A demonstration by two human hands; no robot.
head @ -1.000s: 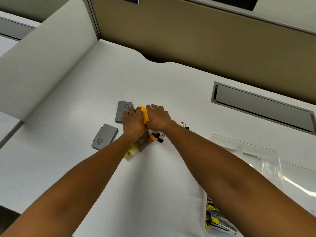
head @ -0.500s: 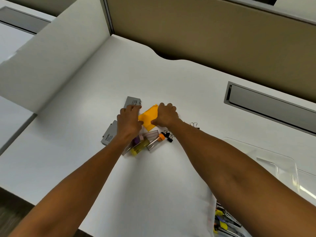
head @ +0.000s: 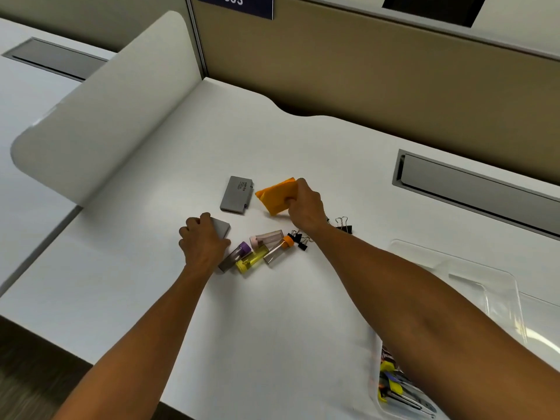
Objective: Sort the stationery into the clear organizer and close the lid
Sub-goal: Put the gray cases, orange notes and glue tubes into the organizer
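i see my right hand (head: 306, 207) holding an orange pad (head: 275, 195) just above the surface (head: 151, 277), fingers curled round its right edge with the thumb on its near face. the pad is tilted, one corner pointing left toward a grey case (head: 237, 194) that lies flat just beside it, long axis running away from me, its print reading sideways. my left hand (head: 201, 241) rests on a second grey case (head: 221, 227) nearer me, fingers bent over its far and left edges; only its right corner shows, so i cannot tell which way it runs.

between my forearms lies a cluster of small tubes: a purple-capped one (head: 235, 256), a yellow one (head: 251, 258), a pink one (head: 266, 237) and an orange-capped one (head: 277, 249). most lie slanted with caps toward the upper right, the pink one lies nearly crosswise, cap to the left. black clips (head: 300, 239) lie touching the tubes' right end, and another clip (head: 344, 226) sits beyond my right wrist.

the clear organizer (head: 472, 286) sits at the right edge, lid open, partly behind my right arm; pens (head: 394, 386) with yellow parts lie in its near compartment.

the surface is white, with a curved white divider (head: 106, 116) on the left, a tan partition (head: 363, 74) behind, a grey cable slot (head: 475, 183) at right and a dark sign (head: 235, 4) reading 305.
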